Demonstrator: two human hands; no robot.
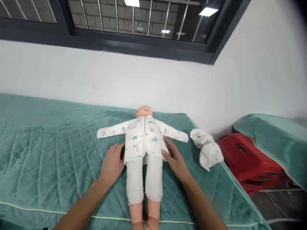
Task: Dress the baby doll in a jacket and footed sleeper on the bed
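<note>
A baby doll point(144, 110) lies on its back, head toward the wall and legs toward me. It wears a white baby jacket point(135, 140) with green and orange prints; both sleeves are spread out sideways. White padded material point(134, 182) covers the legs down to the lower shins. At the jacket's left lower edge, my left hand point(114, 163) is closed, its fingertips partly hidden by the cloth. My right hand point(175, 161) grips the opposite lower edge, the thumb over the cloth and the fingers alongside.
The doll rests on a green quilted bedspread point(59, 150) with pale piping. A crumpled printed white cloth point(207, 148) lies near the bed's right edge. Beyond that edge are a red plastic object point(247, 159) and another green cover point(275, 137). Behind stands a white wall point(72, 73) under a dark-framed window.
</note>
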